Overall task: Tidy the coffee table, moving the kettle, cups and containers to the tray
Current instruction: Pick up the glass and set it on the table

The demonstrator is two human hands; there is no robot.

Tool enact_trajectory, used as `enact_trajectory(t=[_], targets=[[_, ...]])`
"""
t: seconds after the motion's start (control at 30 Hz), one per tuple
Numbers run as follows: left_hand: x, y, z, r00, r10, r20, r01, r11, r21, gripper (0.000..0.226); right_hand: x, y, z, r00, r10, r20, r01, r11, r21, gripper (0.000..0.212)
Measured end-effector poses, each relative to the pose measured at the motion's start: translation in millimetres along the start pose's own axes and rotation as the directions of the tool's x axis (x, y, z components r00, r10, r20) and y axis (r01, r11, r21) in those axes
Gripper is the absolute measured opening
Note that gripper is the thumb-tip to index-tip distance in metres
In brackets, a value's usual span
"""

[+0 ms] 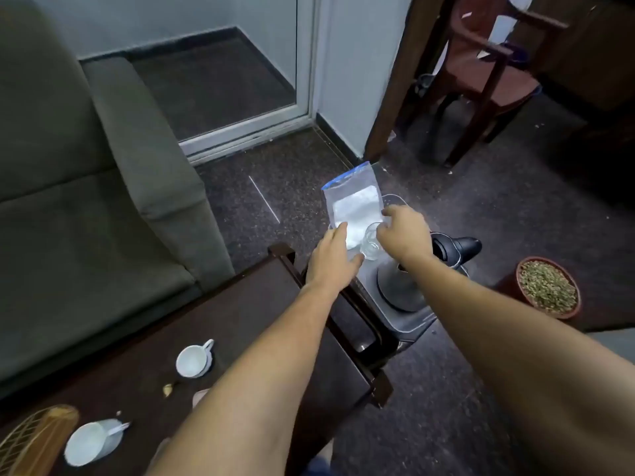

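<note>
Both bare arms reach forward, wrists close together. The left hand [331, 259] lies palm down with straight fingers. The right hand [403, 235], fingers curled, pinches a glass [372, 243] at its rim.

Sofa [86, 183]: left of the coffee table [240, 321].
Cups: 2 on the coffee table, the far cup [192, 360] behind the near cup [89, 441].
Tray [410, 324]: just past the table's right end.
Kettle [398, 286]: in the tray, at its near end.
Bag [354, 201]: at the tray's far end, behind the kettle.
Glass [372, 240]: between bag and kettle.
Plant pot [548, 286]: on the floor, right of the tray.
</note>
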State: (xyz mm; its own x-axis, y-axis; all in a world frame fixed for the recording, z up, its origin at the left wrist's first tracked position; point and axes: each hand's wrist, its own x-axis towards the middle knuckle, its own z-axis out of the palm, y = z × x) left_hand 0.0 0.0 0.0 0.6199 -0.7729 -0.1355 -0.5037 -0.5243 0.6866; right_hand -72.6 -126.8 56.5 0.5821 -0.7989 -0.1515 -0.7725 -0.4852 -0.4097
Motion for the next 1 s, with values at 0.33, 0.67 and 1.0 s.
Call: enact_trajectory(t=[0.33, 0.67, 1.0], targets=[[65, -27, 88, 0.983, -0.179, 0.048, 0.184, 0.972, -0.143, 0.084, 126, 44, 19, 0.929, 0.258, 0.265, -0.259, 0.965, -0.031, 0.020], [103, -18, 138, 0.980, -0.201, 0.000, 0.195, 0.954, -0.227, 0.074, 165, 82, 64, 0.686, 0.419, 0.595, -0.514, 0.858, -0.012, 0.040], [104, -18, 131, 0.981, -0.188, -0.055, 0.167, 0.951, -0.260, 0.071, 166, 82, 57, 0.700, 0.279, 0.657, -0.489, 0.858, 0.157, 0.033]])
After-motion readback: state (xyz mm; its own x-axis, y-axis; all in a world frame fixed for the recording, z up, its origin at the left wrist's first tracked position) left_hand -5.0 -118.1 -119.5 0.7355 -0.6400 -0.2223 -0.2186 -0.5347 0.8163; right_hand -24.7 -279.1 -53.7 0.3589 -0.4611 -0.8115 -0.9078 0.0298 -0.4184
